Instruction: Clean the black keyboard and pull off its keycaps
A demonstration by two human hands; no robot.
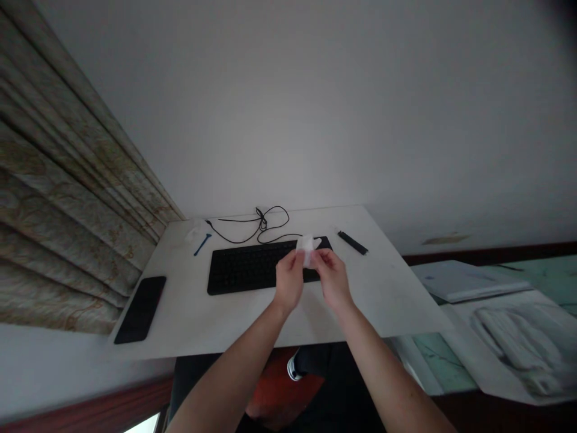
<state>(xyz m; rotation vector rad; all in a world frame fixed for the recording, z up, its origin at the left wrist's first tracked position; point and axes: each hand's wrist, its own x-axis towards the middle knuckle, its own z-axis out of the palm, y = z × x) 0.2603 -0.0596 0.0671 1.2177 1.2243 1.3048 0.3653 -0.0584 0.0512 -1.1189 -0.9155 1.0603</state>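
At the far left, a patterned curtain (58, 198) is hanging in folds, and a black phone (140, 310) is lying near the front left corner of the white worktop (387, 300). Farther along, a small clear bag (196, 230) is sitting near the back edge, just beside a blue stick (202, 243). A black cable (265, 222) is looping behind a black keyboard (250, 267).

The left hand (289, 279) is hovering over the keyboard, its fingers (298, 257) pinching the lower left of a small white scrap (307, 249), though whether it is tissue or thin film is hard to tell. The scrap is hanging in the air above the keyboard's right end, between the two hands. The right hand (332, 278) is holding its other side, with the fingers (321, 258) closed on it.

The scrap looks very light and soft, likely to crumple or cling, so a pinch on a fold or on its free upper corner seems the surest hold. The worktop's front edge is running beneath the forearms, while a black stick (352, 242) is lying near the back right edge. Beyond that edge, papers (469, 281) are lying lower down.
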